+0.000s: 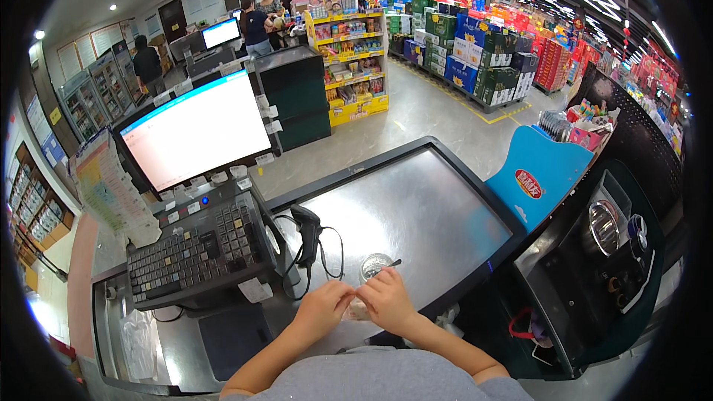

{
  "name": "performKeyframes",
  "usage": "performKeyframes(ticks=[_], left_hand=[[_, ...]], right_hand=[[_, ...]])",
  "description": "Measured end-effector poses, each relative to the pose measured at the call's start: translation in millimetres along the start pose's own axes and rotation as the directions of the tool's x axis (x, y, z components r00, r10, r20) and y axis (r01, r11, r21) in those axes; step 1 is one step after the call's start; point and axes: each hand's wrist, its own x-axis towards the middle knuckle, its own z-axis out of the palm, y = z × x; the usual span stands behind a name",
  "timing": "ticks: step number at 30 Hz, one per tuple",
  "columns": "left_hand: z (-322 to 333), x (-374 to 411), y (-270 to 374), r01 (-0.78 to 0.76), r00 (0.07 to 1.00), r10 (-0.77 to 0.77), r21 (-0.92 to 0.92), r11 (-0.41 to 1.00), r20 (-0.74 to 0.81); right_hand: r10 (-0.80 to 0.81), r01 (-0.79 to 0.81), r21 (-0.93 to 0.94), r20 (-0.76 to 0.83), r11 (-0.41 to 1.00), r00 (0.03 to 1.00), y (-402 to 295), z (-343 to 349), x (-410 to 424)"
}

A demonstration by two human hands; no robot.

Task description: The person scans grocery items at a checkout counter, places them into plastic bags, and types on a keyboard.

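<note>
My left hand (326,305) and my right hand (387,301) meet over the near edge of a metal checkout counter (423,206). Thumbs and fingertips are pinched together at the top of a small pale packet (356,310), which hangs between them and is partly hidden by the fingers. Just beyond the fingertips a clear glass or cup (374,265) stands on the counter. The dark handle of a spoon (394,263) sticks out over its rim. What the glass holds is hard to make out.
Left of the glass a handheld barcode scanner (307,234) trails its cable. Beyond it stand a point-of-sale keyboard (195,250) and a lit monitor (195,128). A plastic bag (139,340) lies at lower left. A steel bowl (604,228) sits on the right-hand shelf. People stand at farther counters.
</note>
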Motion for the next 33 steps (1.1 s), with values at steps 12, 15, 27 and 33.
performKeyframes(ticks=[12,15,27,33], left_hand=[[5,5,-11,-0.352,0.933,0.360,0.267,0.897,0.023],[4,10,-11,-0.407,0.909,0.416,0.201,0.891,-0.004],[19,9,-28,0.322,0.945,-0.245,-0.740,0.591,0.216],[29,3,-35,0.539,0.839,-0.214,-0.716,0.444,0.499]], right_hand=[[0.205,-0.226,0.375,0.096,0.899,0.974,4,8,-1],[0.377,-0.464,0.621,0.277,0.632,0.884,6,4,2],[0.388,-0.599,0.745,0.479,0.295,0.787,17,-9,7],[0.526,-0.552,0.823,0.415,0.130,0.743,26,-10,-1]])
